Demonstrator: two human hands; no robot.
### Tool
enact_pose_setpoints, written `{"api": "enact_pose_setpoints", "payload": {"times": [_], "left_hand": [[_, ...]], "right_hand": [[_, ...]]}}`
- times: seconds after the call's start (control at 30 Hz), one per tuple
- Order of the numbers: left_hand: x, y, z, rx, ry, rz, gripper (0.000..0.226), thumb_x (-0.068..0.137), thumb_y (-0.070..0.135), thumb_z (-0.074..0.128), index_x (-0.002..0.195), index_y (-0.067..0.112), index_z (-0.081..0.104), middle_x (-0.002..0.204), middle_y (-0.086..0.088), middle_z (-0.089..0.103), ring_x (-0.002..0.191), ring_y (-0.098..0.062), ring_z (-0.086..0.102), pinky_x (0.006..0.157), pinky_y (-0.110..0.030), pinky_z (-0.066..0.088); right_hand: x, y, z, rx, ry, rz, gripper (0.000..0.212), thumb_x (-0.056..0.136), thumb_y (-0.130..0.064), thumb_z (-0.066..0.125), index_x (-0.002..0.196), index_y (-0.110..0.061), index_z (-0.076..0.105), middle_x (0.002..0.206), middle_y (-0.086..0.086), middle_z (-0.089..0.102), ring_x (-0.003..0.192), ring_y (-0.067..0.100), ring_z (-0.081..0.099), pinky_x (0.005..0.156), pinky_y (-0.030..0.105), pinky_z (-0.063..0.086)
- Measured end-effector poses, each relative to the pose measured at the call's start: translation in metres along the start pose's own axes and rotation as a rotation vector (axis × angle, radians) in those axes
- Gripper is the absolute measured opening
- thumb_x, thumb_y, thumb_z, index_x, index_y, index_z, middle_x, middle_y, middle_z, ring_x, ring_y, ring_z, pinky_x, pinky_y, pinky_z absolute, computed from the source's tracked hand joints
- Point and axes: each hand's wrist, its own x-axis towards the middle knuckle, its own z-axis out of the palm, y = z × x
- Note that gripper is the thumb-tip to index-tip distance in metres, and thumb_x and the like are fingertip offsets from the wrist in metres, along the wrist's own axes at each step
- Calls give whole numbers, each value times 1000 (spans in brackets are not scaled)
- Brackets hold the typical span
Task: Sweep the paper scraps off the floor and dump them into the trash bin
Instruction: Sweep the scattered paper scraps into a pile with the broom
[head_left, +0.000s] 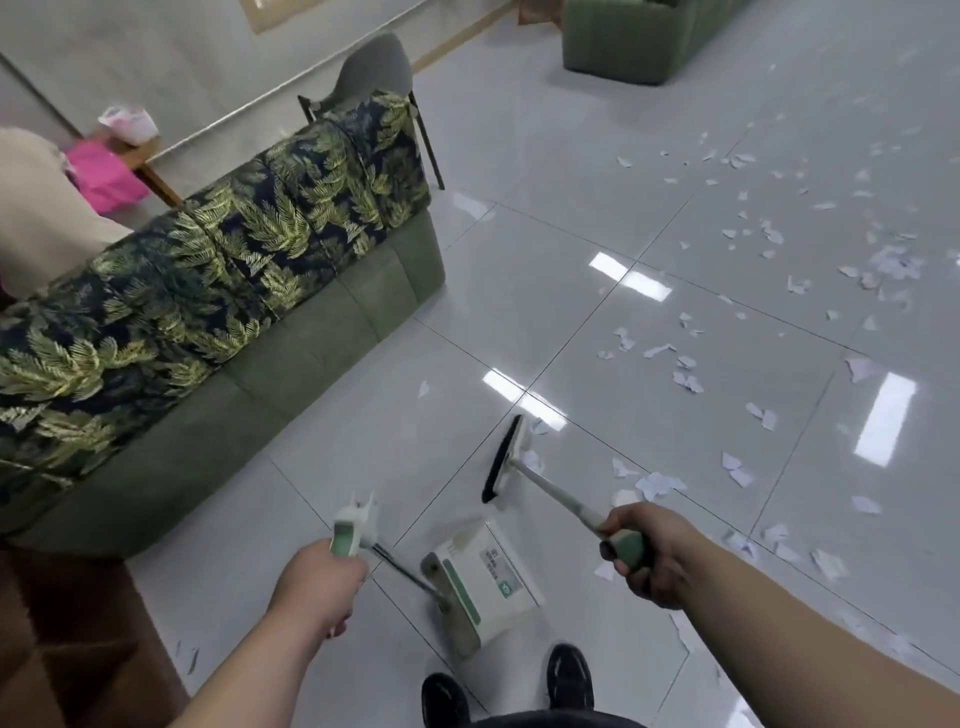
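Paper scraps (810, 291) are scattered over the glossy tiled floor (519, 260), mostly on the right side, with a few lying just beside the broom head (506, 460). The broom head is set on the floor ahead of the dustpan (480, 574), which stands close in front of two black shoes (569, 678). The broom's green grip is clenched in the right hand (644, 553); the dustpan's handle (347, 538) is grasped by the fingers of the left hand (317, 584). A green sofa (218, 312) with leaf-patterned cushions is seen to the left.
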Motion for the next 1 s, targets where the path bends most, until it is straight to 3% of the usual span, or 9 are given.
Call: {"api": "enact_pose_setpoints", "payload": {"times": [0.17, 0.5, 0.7, 1.0], "left_hand": [[16, 9, 7, 32, -68, 52, 14, 83, -2, 51, 73, 9, 50, 60, -9, 45, 47, -21, 37, 44, -22, 30], [79, 15, -27, 64, -194, 117, 11, 82, -1, 51, 77, 8, 55, 59, -8, 48, 47, -20, 38, 45, -23, 33], [130, 7, -77, 33, -262, 121, 12, 80, -2, 49, 80, 10, 53, 58, -5, 44, 45, -18, 33, 46, -22, 29], [192, -6, -148, 72, -277, 155, 11, 81, 2, 51, 78, 11, 48, 64, -7, 46, 46, -21, 37, 43, -24, 32]], "right_hand": [[-22, 19, -3, 76, 78, -70, 24, 74, -6, 62, 98, -8, 57, 65, 12, 57, 38, 20, 43, 40, 14, 22], [-49, 23, 97, 171, 164, -187, 35, 73, -7, 65, 107, -7, 57, 75, 17, 58, 41, 23, 51, 43, 17, 23], [-47, 9, 184, 131, 96, -221, 20, 77, -2, 62, 96, -4, 56, 71, 18, 59, 39, 22, 48, 45, 18, 26], [13, -38, 301, -3, -44, -244, 16, 80, -3, 60, 95, -1, 57, 73, 18, 59, 40, 22, 47, 42, 19, 29]]}}
